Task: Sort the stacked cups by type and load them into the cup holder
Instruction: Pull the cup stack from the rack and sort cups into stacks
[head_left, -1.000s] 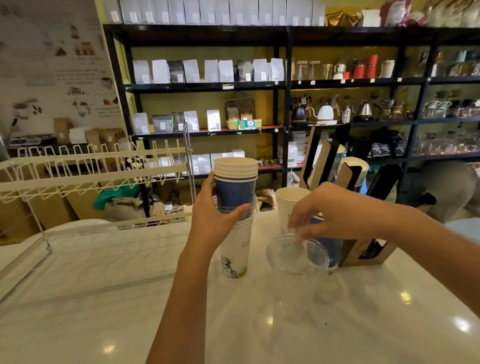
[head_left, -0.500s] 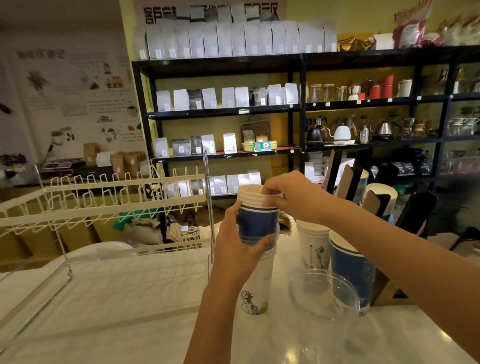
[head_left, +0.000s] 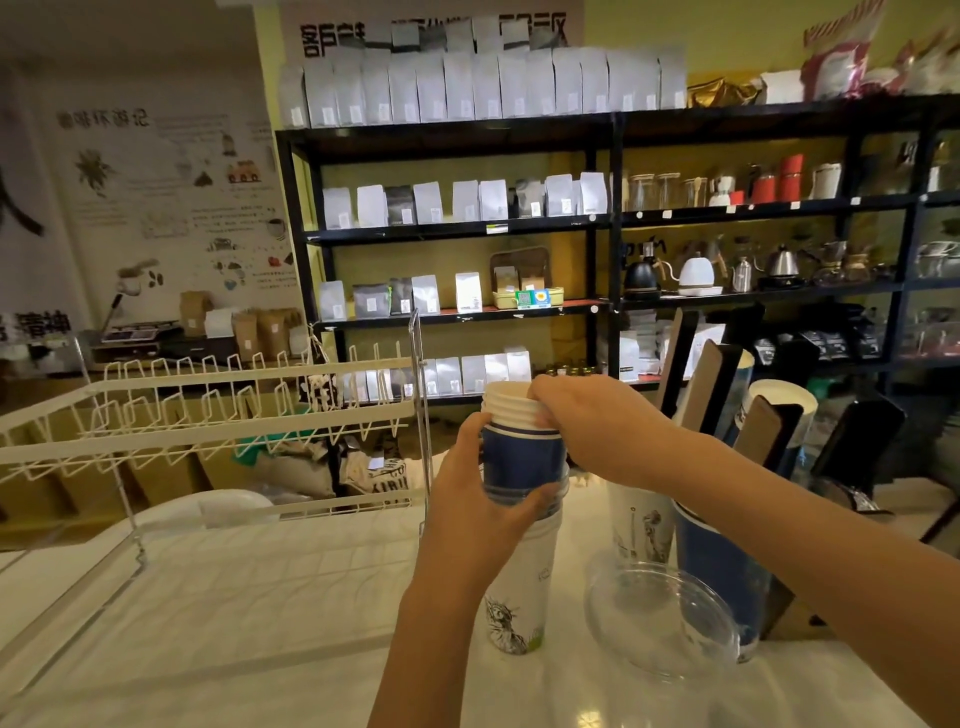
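Note:
A mixed stack of cups (head_left: 522, 525) stands on the white counter: blue paper cups nested on top of white printed ones. My left hand (head_left: 480, 514) wraps around the stack's blue middle. My right hand (head_left: 587, 426) pinches the rims of the top blue cups. To the right stand a white printed cup (head_left: 636, 522), a blue cup (head_left: 719, 566) and a clear plastic cup (head_left: 662, 618). The dark cup holder (head_left: 758, 421) with slanted slots sits behind them, several cups in it.
A white wire dish rack (head_left: 208, 415) takes up the counter's left side, its post (head_left: 423, 415) close to my left hand. Black shelves (head_left: 613, 223) with bags and kettles fill the background. The counter (head_left: 234, 649) is white and glossy.
My right hand left the clear plastic cup and rose to the top of the stack, where it now grips the rims. The camera tilted upward; my left hand kept its hold.

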